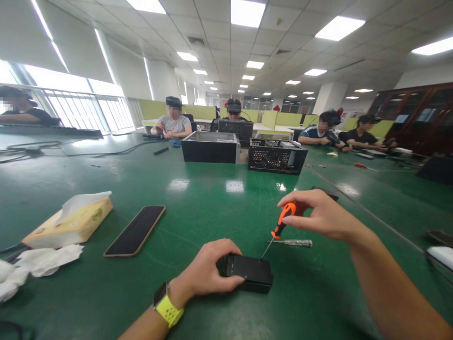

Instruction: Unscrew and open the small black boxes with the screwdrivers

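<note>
A small black box (252,272) lies flat on the green table (198,208) close in front of me. My left hand (208,271), with a yellow-strapped watch (166,304) on the wrist, is closed over the box's left end and holds it down. My right hand (318,215) is wrapped round the orange handle of a screwdriver (281,224). Its thin shaft slants down and its tip touches the top of the box near the right corner. A silver metal tool (293,242) lies on the table just behind the box.
A smartphone (136,230) lies face up to the left, beside a tissue box (69,222) and crumpled tissues (42,259). Two black computer cases (210,147) (276,157) stand mid-table. Several seated people work at the far and left sides. Cables run at far left.
</note>
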`<action>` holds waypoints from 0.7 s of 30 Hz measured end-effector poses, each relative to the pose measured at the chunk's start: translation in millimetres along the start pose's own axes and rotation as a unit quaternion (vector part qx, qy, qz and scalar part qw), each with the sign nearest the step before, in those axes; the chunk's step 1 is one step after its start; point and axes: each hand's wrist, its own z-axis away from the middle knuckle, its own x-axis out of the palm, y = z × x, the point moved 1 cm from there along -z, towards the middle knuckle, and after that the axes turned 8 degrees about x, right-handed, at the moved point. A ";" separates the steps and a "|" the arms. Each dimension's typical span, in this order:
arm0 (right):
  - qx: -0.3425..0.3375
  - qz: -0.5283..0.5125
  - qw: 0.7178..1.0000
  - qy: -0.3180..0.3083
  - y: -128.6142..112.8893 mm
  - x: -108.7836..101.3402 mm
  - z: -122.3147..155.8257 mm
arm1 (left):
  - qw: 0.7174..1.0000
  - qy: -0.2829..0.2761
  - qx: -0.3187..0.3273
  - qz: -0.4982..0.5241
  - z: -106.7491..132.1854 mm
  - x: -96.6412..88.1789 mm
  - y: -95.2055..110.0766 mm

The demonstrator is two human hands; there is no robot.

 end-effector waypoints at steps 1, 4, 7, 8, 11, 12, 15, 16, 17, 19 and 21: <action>-0.005 0.034 0.999 0.003 -5.0 -0.1 -1.4 | 1.000 0.000 0.000 0.002 -0.2 0.0 0.3; -0.004 0.103 0.994 0.031 -10.4 0.5 0.0 | 1.000 0.001 0.005 0.008 -0.5 0.1 -0.3; -0.006 0.100 0.995 0.014 -5.2 -2.0 5.3 | 1.000 0.003 0.012 0.010 -0.2 0.6 -3.6; -0.012 0.087 0.996 -0.007 -2.6 -3.5 6.9 | 1.000 0.003 0.015 0.010 0.0 0.8 -5.0; -0.023 0.046 0.997 -0.051 2.4 -8.2 9.6 | 1.000 0.004 0.020 0.007 0.7 1.8 -8.2; -0.023 0.034 0.998 -0.051 2.6 -9.0 9.6 | 1.000 0.007 0.020 0.006 0.8 2.4 -8.5; -0.020 0.026 0.999 -0.034 -0.3 -8.2 7.9 | 1.000 0.018 0.006 -0.003 0.5 6.0 -6.8; -0.017 0.037 0.999 -0.023 -1.4 -7.5 7.1 | 1.000 0.022 -0.004 -0.008 0.2 8.0 -5.7; -0.013 0.052 0.999 -0.009 -2.0 -6.9 6.2 | 0.999 0.026 -0.018 -0.017 0.0 10.2 -4.6; -0.005 0.081 0.997 0.015 -1.4 -7.0 4.9 | 0.998 0.034 -0.040 -0.032 -0.6 14.5 -2.7; -0.005 0.089 0.996 0.013 0.8 -8.8 4.7 | 0.997 0.035 -0.050 -0.038 -1.0 17.9 -1.7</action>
